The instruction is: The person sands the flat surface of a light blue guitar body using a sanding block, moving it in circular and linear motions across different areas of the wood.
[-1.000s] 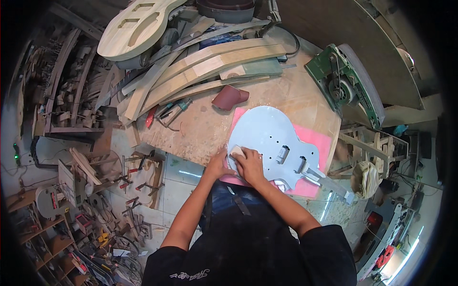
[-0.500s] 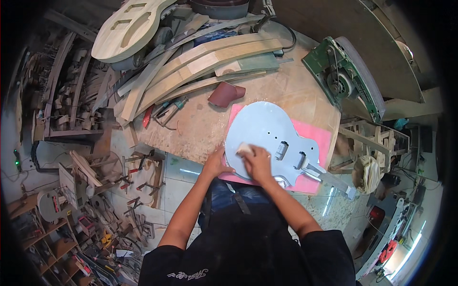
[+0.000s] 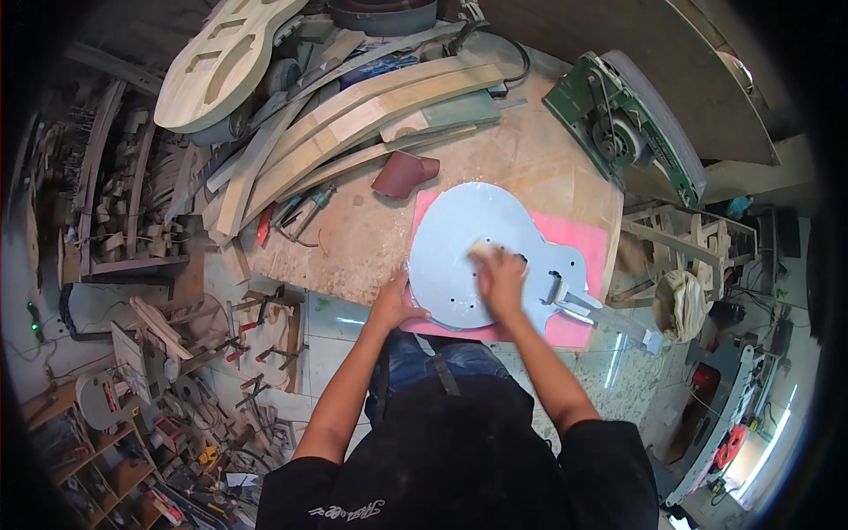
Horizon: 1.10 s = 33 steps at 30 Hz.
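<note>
A pale blue-grey electric guitar body [image 3: 455,221] lies flat on a pink sheet [image 3: 574,237] at the workbench's near edge. My left hand [image 3: 390,305] grips its lower left rim, thumb over the top face and fingers down along the side. Over the middle of the body, my right hand [image 3: 503,281] is closed on a small pale tan sanding pad [image 3: 481,251], pressed to the painted face. Motion blurs the fingers and the pad. A grey bar-like piece [image 3: 618,325] extends from the body's neck end, past the bench edge. Light dust specks dot the surface.
Reddish-brown sandpaper [image 3: 405,174] rests on the workbench [image 3: 353,238] beyond the body. Curved wooden strips [image 3: 371,110] and a bare wood guitar body [image 3: 221,66] are piled behind. A green belt sander [image 3: 618,132] stands far right; clamps [image 3: 252,331] lie lower left.
My right hand has slid the pad right and away from me, from the body's left part to its middle. My left hand keeps its hold on the rim. The whole view has shifted slightly.
</note>
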Each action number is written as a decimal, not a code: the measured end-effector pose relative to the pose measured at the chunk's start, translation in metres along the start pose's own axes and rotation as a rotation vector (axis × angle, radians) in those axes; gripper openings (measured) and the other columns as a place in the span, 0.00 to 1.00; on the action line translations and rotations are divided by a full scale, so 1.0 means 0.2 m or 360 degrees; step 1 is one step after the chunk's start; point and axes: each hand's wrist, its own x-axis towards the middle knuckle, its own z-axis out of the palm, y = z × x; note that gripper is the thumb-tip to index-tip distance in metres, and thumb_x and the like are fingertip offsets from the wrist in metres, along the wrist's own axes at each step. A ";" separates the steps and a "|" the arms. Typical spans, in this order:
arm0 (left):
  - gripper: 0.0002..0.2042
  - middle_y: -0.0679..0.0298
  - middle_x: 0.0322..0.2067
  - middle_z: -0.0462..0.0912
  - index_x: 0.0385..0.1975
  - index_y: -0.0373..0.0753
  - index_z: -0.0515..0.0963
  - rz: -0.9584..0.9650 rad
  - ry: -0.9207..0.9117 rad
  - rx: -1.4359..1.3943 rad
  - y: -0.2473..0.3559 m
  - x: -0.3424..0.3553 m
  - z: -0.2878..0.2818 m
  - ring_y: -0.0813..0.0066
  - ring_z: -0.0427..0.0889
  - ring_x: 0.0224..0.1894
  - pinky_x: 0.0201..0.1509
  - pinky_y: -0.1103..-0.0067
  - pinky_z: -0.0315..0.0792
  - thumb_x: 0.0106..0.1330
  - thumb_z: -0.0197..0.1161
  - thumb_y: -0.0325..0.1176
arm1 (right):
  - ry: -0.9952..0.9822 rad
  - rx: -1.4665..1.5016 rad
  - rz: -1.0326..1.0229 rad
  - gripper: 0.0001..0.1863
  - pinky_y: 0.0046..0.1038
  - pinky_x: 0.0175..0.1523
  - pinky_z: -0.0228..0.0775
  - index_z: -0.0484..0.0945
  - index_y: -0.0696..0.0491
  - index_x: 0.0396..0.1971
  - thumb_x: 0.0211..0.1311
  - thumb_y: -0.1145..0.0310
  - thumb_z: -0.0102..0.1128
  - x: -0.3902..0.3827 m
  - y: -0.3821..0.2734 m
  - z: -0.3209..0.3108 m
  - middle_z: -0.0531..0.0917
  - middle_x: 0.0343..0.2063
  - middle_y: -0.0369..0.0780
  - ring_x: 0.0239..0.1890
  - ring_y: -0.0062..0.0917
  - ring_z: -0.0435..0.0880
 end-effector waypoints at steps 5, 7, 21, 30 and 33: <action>0.55 0.40 0.68 0.73 0.69 0.33 0.69 -0.0041 -0.0014 0.0058 0.02 0.00 0.01 0.41 0.69 0.73 0.77 0.60 0.63 0.35 0.89 0.42 | 0.0209 0.0041 0.0511 0.19 0.54 0.61 0.64 0.83 0.43 0.56 0.65 0.65 0.64 0.21 0.16 -0.02 0.80 0.58 0.47 0.59 0.47 0.76; 0.56 0.41 0.70 0.71 0.72 0.33 0.66 -0.0019 -0.0010 0.0021 0.02 0.00 0.01 0.45 0.68 0.74 0.78 0.63 0.61 0.37 0.88 0.41 | 0.0144 -0.0046 0.0369 0.22 0.55 0.62 0.63 0.82 0.44 0.58 0.63 0.65 0.66 -0.04 -0.05 0.07 0.79 0.59 0.47 0.59 0.47 0.76; 0.57 0.41 0.69 0.72 0.73 0.35 0.64 -0.0007 -0.0021 0.0077 0.03 0.01 -0.01 0.43 0.71 0.72 0.76 0.60 0.65 0.37 0.89 0.43 | 0.0120 0.0157 0.0293 0.20 0.53 0.64 0.61 0.85 0.39 0.54 0.61 0.66 0.69 -0.18 -0.08 0.03 0.78 0.62 0.44 0.61 0.45 0.75; 0.60 0.41 0.72 0.68 0.75 0.34 0.61 -0.0057 -0.0061 0.0128 0.06 0.00 -0.01 0.43 0.67 0.74 0.77 0.61 0.64 0.37 0.88 0.42 | 0.0230 0.0148 0.0433 0.18 0.52 0.64 0.64 0.85 0.40 0.55 0.66 0.65 0.65 0.17 0.13 -0.14 0.81 0.58 0.43 0.59 0.44 0.78; 0.63 0.40 0.74 0.63 0.77 0.32 0.57 -0.0044 -0.0081 0.0152 0.08 0.02 -0.02 0.43 0.64 0.76 0.78 0.62 0.62 0.36 0.88 0.43 | 0.0213 -0.0048 0.0483 0.20 0.52 0.64 0.63 0.83 0.40 0.58 0.65 0.65 0.66 -0.01 0.07 -0.01 0.81 0.59 0.43 0.58 0.44 0.77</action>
